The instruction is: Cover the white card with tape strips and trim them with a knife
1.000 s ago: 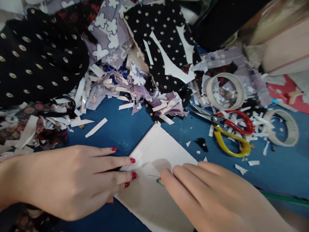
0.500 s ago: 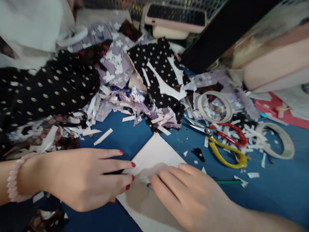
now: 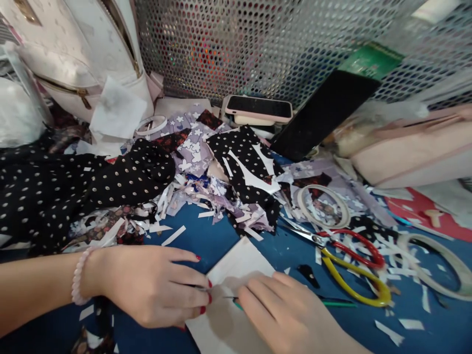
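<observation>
A white board or stack of paper [image 3: 243,255] lies at an angle on the blue surface, its lower part beneath my hands. My left hand [image 3: 147,285] rests its spread fingertips along the board's left edge, index finger stretched forward; a thin sliver shows between two fingers, too small to name. My right hand [image 3: 280,309] is closed over the board around a slim green pen-like tool [image 3: 339,304]. The tool's fine dark tip points toward my left fingertips, and its far end sticks out on the right. To the right, scissors [image 3: 320,240] with red and yellow handles lie open.
Black dotted cloth [image 3: 129,172], flowered scraps [image 3: 193,150] and many white cuttings cover the back and left. Two tape rolls [image 3: 346,216] lie at the right. A phone [image 3: 260,107], a black upright case [image 3: 324,113], a bag [image 3: 77,54] and a metal mesh [image 3: 236,29] stand behind.
The camera view has tilted up, showing more of the mesh and bag. The pale film by my right fingertips no longer shows, and the tool's thin tip is visible there.
</observation>
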A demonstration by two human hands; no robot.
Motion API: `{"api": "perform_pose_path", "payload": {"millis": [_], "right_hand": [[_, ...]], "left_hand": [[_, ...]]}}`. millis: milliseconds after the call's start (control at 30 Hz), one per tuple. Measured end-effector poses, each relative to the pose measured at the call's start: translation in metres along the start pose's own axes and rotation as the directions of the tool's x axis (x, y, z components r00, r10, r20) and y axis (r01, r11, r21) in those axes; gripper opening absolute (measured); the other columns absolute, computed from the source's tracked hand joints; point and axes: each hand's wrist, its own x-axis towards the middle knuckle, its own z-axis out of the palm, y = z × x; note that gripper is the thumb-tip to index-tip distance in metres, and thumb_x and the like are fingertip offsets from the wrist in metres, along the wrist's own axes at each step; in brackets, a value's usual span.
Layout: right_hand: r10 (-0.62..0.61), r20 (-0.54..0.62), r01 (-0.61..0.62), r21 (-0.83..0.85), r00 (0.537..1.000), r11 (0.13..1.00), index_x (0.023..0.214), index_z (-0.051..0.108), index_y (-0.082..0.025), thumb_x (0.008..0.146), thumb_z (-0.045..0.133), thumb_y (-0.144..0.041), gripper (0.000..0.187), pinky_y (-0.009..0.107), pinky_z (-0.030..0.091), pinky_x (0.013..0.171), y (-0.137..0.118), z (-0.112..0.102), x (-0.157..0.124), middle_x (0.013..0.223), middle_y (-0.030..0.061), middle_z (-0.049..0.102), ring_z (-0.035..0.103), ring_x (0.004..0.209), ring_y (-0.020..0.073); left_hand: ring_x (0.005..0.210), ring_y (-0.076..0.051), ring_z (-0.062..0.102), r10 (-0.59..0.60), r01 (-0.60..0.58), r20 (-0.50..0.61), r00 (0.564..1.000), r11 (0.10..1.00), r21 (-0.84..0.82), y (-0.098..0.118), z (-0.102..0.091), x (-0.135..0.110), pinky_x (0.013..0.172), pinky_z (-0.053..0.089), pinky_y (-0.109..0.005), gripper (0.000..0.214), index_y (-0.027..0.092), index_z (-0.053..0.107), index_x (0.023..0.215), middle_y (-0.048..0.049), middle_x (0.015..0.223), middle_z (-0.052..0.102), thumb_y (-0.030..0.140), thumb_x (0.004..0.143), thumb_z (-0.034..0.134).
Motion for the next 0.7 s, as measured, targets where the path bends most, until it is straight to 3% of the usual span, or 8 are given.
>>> {"api": "perform_pose_path", "payload": {"millis": [333, 700], "right_hand": [[0.007, -0.027, -0.007, -0.003, 1.000, 1.000, 0.087, 0.067, -0.016, 0.103, 0.030, 0.001, 0.044, 0.033, 0.038, 0.060, 0.0002, 0.0036, 0.0015, 0.069, 0.0029, 0.063, 0.055, 0.061, 0.0174], [0.013, -0.038, -0.014, -0.006, 0.999, 1.000, 0.086, 0.066, -0.016, 0.109, 0.025, -0.004, 0.049, 0.032, 0.039, 0.061, 0.0006, 0.0019, 0.0013, 0.067, 0.0011, 0.064, 0.057, 0.060, 0.0160]], "left_hand": [[0.105, -0.017, 0.073, -0.007, 0.006, -0.027, 1.000, 0.999, -0.036, 0.0011, 0.0015, 0.0023, 0.093, 0.059, -0.034, 0.033, 0.015, 0.082, 0.090, -0.0026, 0.104, 0.083, 0.011, 0.107, 0.054], [0.108, -0.016, 0.073, 0.002, 0.000, 0.042, 0.999, 1.000, -0.028, -0.0004, -0.0033, 0.0063, 0.092, 0.061, -0.033, 0.043, 0.019, 0.084, 0.094, 0.0002, 0.111, 0.084, 0.012, 0.111, 0.046]]}}
